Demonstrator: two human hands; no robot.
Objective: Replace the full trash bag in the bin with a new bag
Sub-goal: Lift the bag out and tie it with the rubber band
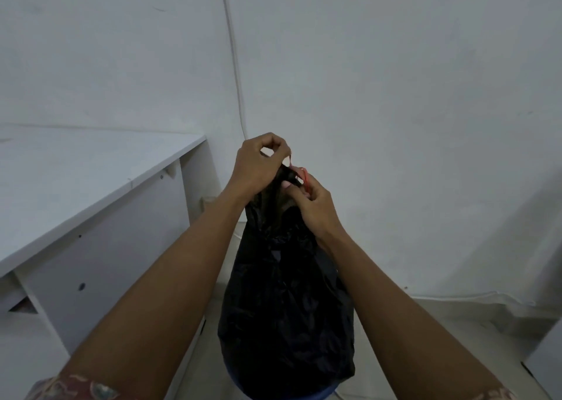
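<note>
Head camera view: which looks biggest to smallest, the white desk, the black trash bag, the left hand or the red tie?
1. white desk, cut off by the frame edge
2. black trash bag
3. left hand
4. red tie, partly hidden by the fingers

I am counting one black trash bag point(286, 308), two hands at its neck (left hand point(258, 168), right hand point(316, 208)), one red tie point(305, 177) there too, one white desk point(76, 180) left of it and one cable point(234, 65) above it.
</note>
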